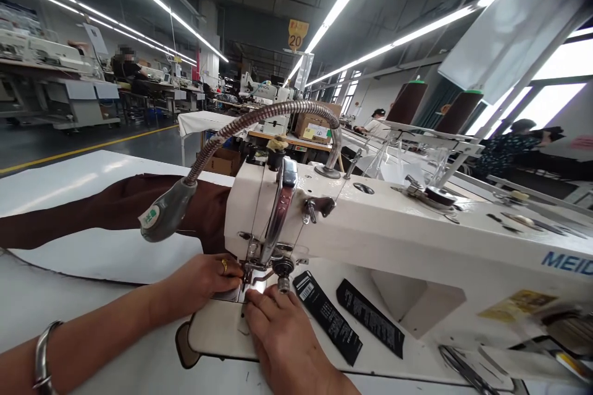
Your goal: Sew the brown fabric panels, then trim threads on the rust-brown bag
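A white sewing machine (pixel 380 228) fills the right and middle, its needle and presser foot (pixel 247 274) low near the centre. My left hand (pixel 208 281), wearing a ring, has its fingers bent and pressed together just left of the foot. My right hand (pixel 287 336) is just right of the foot, fingers closed and tips by the needle plate. Whatever the fingertips pinch is too small or hidden to make out. Dark brown cloth (pixel 111 203) lies across the white table and runs behind the machine head. Two black printed labels (pixel 327 315) (pixel 370 318) lie right of my right hand.
A gooseneck lamp (pixel 167 213) arches over the machine head. Brown thread cones (pixel 407 102) stand on the thread stand at right. Metal scissors or tweezers (pixel 467 370) lie on the machine bed. Beyond are a cardboard box (pixel 319 123), other machines and several people.
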Demonstrator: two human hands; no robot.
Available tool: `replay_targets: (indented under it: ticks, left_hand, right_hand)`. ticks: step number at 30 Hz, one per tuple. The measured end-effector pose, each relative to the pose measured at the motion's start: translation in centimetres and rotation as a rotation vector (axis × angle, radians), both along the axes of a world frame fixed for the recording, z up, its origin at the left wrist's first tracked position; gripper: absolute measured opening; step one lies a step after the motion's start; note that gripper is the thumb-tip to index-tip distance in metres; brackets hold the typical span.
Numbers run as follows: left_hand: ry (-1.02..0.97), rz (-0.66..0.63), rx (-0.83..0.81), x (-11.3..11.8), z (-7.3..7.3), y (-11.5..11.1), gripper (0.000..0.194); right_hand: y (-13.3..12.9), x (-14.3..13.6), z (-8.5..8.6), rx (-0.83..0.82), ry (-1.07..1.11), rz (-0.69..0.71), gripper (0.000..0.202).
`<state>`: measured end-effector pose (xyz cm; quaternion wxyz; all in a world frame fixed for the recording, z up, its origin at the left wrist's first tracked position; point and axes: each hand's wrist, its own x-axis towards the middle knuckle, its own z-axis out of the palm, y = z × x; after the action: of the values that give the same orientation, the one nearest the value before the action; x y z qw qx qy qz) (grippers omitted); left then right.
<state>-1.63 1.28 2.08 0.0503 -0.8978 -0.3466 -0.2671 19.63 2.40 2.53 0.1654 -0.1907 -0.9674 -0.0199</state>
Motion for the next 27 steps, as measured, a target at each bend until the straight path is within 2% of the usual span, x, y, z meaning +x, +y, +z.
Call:
replay_targets:
  ticks: [11, 19, 27]
  left_hand:
    - [0.063, 0.025, -0.067, 0.09, 0.00, 0.01, 0.028]
    - [0.040, 0.046, -0.094, 0.32, 0.30, -0.23, 0.026]
    - [0.005, 0.048, -0.159, 0.41, 0.44, -0.30, 0.030]
  right_hand:
    - [0.15, 0.04, 0.09, -0.063, -0.010, -0.018, 0.027]
    - [0.04, 0.05, 0.55, -0.103, -0.040, -0.023, 0.028]
    - [0.02, 0.20, 0.22, -0.111, -0.025, -0.027, 0.024]
